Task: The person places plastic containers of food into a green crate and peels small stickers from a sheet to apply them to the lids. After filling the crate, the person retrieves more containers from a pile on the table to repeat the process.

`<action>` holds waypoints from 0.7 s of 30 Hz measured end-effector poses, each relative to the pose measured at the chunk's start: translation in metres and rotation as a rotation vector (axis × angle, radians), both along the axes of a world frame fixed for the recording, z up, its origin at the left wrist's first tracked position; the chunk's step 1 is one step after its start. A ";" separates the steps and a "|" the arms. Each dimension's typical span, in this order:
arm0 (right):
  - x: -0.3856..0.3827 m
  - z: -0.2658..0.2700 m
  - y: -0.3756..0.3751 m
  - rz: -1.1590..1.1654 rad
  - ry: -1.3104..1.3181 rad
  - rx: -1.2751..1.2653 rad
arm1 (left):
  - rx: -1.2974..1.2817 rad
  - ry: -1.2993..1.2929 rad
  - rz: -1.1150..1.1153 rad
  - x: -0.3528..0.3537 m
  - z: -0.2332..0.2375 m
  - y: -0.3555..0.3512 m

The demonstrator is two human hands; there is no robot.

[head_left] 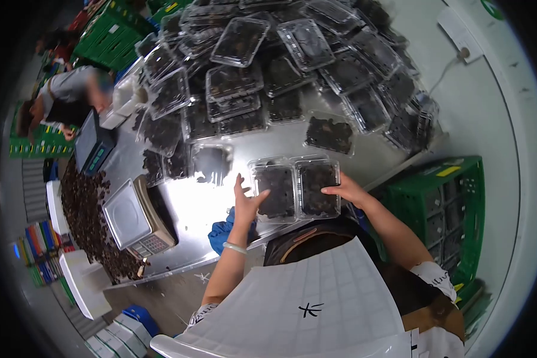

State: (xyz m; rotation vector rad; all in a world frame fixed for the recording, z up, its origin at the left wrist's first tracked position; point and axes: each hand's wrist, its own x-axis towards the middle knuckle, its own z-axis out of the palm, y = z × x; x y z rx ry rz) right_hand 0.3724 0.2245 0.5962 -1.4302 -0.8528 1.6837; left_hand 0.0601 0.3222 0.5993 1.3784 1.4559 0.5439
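Two clear plastic clamshell boxes with dark brown, leafy-looking pieces inside stand side by side at the table's near edge: a left box (273, 190) and a right box (317, 190). My right hand (347, 191) grips the right box by its outer side, thumb over the top and fingers hidden beyond the edge. By the left box, my left hand (247, 206) has its fingers spread, with the thumb reaching over that box's edge. Crumpled blue cloth (222, 234) lies just left of my left wrist. Farther in, another filled box (330, 133) rests on the metal table (244, 161).
Several filled clamshell boxes (238, 80) are heaped across the back. At left are a scale (128, 215), loose dark pieces (83, 209) and a second scale (94, 146). A green crate (471, 221) stands right, below the table. Another person (71, 89) works at far left.
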 end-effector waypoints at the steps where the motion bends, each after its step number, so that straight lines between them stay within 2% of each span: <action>1: -0.004 0.003 0.000 -0.030 -0.030 0.011 | -0.132 -0.105 0.008 -0.008 -0.006 0.002; 4: -0.021 -0.028 0.006 -0.073 -0.043 0.018 | -0.437 -0.320 0.088 -0.010 -0.011 -0.003; 5: -0.022 -0.032 0.013 -0.058 -0.011 0.058 | -0.442 -0.340 0.140 -0.005 -0.003 0.000; 6: -0.024 -0.032 0.016 -0.054 0.017 0.094 | -0.461 -0.326 0.117 -0.018 -0.020 0.008; 7: -0.027 -0.020 0.016 -0.060 0.040 0.137 | -0.539 -0.427 0.175 -0.019 -0.017 0.010; 8: -0.025 -0.004 0.018 -0.068 0.054 0.185 | -0.636 -0.616 0.198 -0.040 -0.048 0.014; 9: -0.024 0.002 0.017 -0.069 0.062 0.164 | -0.629 -0.602 0.197 -0.042 -0.035 0.012; 10: -0.023 0.009 0.013 -0.069 0.070 0.146 | -0.694 -0.769 0.181 -0.042 -0.023 0.010; 11: -0.020 0.014 0.009 -0.068 0.178 0.069 | -0.615 -0.788 0.119 -0.033 -0.001 0.006; 12: -0.017 0.020 0.000 -0.066 0.295 -0.002 | -0.647 -0.768 0.222 -0.024 0.028 0.002; 13: -0.010 0.038 -0.011 -0.096 0.320 0.058 | -0.658 -0.927 0.110 -0.025 0.032 0.006; 15: 0.004 0.077 -0.035 -0.196 0.353 0.265 | -0.610 -0.720 0.143 -0.007 0.053 0.024; 18: 0.045 0.125 -0.089 -0.413 0.204 0.240 | -0.513 -0.762 -0.186 0.039 0.090 0.035; 19: 0.066 0.141 -0.112 -0.438 0.062 0.299 | -0.516 -0.766 -0.172 0.092 0.128 0.017; 20: 0.083 0.156 -0.139 -0.513 0.080 0.260 | -0.550 -0.780 -0.296 0.116 0.126 0.023; 21: 0.096 0.190 -0.171 -0.639 0.100 0.278 | -0.698 -0.907 -0.468 0.160 0.147 0.009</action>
